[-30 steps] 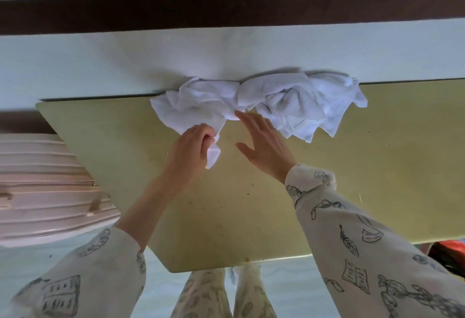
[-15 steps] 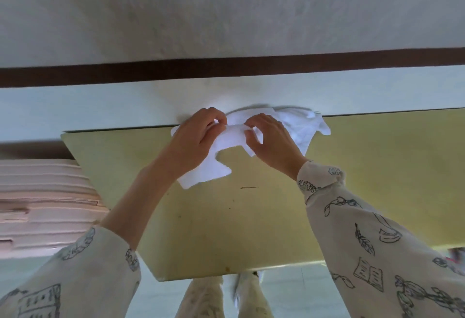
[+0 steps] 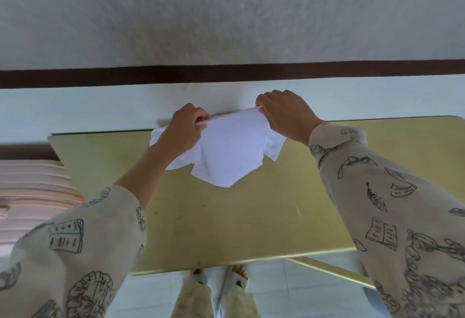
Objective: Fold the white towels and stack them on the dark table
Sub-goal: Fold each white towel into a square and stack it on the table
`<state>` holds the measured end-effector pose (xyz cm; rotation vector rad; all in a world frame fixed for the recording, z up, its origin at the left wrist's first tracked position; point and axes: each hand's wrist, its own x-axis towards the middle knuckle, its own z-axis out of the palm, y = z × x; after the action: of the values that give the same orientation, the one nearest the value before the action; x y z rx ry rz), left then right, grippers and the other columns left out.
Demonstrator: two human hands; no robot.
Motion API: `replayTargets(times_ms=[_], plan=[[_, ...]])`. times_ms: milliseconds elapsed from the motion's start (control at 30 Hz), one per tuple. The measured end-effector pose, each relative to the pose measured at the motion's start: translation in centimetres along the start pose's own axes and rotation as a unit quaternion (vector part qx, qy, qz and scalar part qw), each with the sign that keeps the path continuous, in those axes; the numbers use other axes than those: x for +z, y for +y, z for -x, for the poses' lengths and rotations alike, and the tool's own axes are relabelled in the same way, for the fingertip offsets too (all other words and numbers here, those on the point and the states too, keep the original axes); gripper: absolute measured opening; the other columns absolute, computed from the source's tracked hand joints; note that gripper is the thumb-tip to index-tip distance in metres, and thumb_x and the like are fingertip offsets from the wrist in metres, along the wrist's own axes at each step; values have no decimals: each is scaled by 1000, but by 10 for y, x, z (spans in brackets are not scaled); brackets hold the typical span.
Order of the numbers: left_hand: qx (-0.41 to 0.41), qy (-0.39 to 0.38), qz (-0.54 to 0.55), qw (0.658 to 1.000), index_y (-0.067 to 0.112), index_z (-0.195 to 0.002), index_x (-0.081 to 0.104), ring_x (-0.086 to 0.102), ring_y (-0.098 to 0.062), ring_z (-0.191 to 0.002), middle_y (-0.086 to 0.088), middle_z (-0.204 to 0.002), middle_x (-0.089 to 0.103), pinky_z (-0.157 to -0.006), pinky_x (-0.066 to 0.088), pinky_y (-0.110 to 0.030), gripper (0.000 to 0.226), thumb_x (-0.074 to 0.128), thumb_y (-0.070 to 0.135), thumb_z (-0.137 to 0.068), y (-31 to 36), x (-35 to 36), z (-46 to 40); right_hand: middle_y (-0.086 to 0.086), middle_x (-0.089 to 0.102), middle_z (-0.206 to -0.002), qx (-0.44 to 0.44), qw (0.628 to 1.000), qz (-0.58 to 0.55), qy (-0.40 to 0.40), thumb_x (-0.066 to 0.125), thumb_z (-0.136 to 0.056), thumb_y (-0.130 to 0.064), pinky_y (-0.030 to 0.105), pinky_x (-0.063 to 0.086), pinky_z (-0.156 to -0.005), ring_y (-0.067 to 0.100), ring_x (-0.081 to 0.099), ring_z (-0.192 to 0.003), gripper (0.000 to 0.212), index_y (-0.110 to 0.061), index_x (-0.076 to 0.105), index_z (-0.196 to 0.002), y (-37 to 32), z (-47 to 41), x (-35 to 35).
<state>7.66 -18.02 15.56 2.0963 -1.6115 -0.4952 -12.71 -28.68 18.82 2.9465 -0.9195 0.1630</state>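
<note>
The person's left hand (image 3: 187, 126) and right hand (image 3: 284, 113) each pinch an upper corner of the white cloth towel (image 3: 226, 151), whose top edge runs left to right between them, the rest hanging over the yellow-green worktop (image 3: 251, 222); a fold appears next.

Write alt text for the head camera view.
Two hands, left hand and right hand, pinch the top corners of a white towel, holding it spread above a yellow-green table. More white towels lie bunched behind it against the wall.
</note>
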Motion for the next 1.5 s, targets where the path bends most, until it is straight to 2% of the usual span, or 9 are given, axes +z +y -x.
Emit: replayTargets(times_ms=[100,267,567,700,833,1033,1167,1300,1500], plan=[[-17,22,-3,1000,4,-110,63,53,-26,-100,-16,-109,56,-83,31,-19,24,48,5,-91,5,6,-5,9,62,-98,170,966,-195,11,42,-94,-12,26,35,-72,24,55,-88,21,-4,59,-103,1,-15,-7],[-40,52,0,998,4,-108,63,55,-25,-97,-14,-108,61,-82,37,-26,25,48,16,-92,4,5,-3,5,58,-82,311,774,-551,18,52,-88,-5,20,48,-65,14,55,-76,10,-4,61,-90,7,-18,-20],[-50,126,54,989,2,-105,65,56,-21,-92,-13,-107,64,-80,40,-26,24,58,18,-89,-11,-33,11,5,59,-91,306,819,-481,61,53,-89,-8,23,46,-70,16,53,-83,11,-12,62,-92,25,12,-19],[-69,137,170,973,6,-103,67,57,-12,-83,-2,-95,66,-73,44,-17,20,60,17,-88,-11,-48,20,0,61,-89,284,818,-494,85,51,-91,-7,19,46,-77,9,55,-80,14,-11,63,-95,18,25,-26],[-120,23,313,942,19,-86,68,61,-1,-70,14,-71,68,-71,49,-13,8,62,14,-86,-30,-37,50,0,62,-84,281,784,-553,-6,53,-91,-5,23,45,-80,11,56,-79,11,-11,63,-92,7,59,-4],[-222,-209,246,920,-9,-96,63,64,-16,-80,-19,-94,66,-71,54,-19,20,63,8,-85,-78,26,98,15,62,-91,316,751,-534,-225,56,-88,-2,44,45,-95,23,57,-88,10,-7,65,-85,-15,111,65],[-263,-313,299,862,1,-97,65,69,-18,-84,-16,-102,68,-78,56,-24,14,56,8,-90,-99,57,122,18,63,-98,351,732,-513,-278,58,-90,-8,43,49,-95,29,62,-92,12,-1,64,-97,-28,137,103],[-286,-262,297,872,-2,-108,62,66,-25,-93,-16,-105,67,-81,55,-29,22,55,10,-91,-111,74,118,14,64,-94,369,734,-506,-263,58,-90,-12,35,52,-86,26,63,-87,24,5,62,-107,-29,139,123],[-303,-125,301,896,16,-85,65,66,-15,-79,1,-83,69,-81,51,-28,14,54,14,-92,-123,94,93,16,67,-95,402,756,-494,-151,57,-91,-16,38,55,-80,29,64,-85,24,2,64,-105,-26,112,156]])
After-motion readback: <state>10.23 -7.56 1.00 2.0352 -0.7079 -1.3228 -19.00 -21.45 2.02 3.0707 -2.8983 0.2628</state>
